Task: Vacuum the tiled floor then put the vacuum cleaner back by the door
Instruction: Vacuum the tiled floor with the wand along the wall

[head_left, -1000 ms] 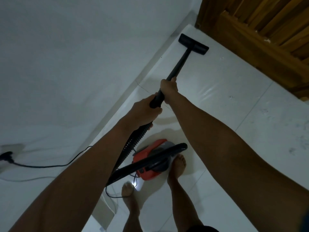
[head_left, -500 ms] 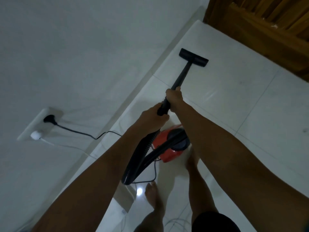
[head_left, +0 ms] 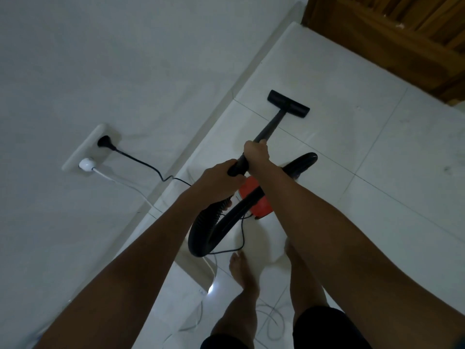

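White tiled floor [head_left: 377, 172] meets a wall on the left. Both hands grip the wand [head_left: 270, 127]: right hand [head_left: 256, 153] farther, left hand [head_left: 219, 180] nearer (likely for steering). Its floor head [head_left: 288, 104] lies flat; the red vacuum cleaner [head_left: 260, 201] sits near the feet.

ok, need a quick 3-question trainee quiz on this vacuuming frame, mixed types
1. True or false: the black plug sits in the wall socket.
2. Which hand grips farther down the black vacuum wand, nearer the black floor nozzle: A left, B right?
3. Fill in: the vacuum's canister body is ____ in colour.

Key: 1 true; 2 B, the right hand is ahead of the left hand; 3 red.
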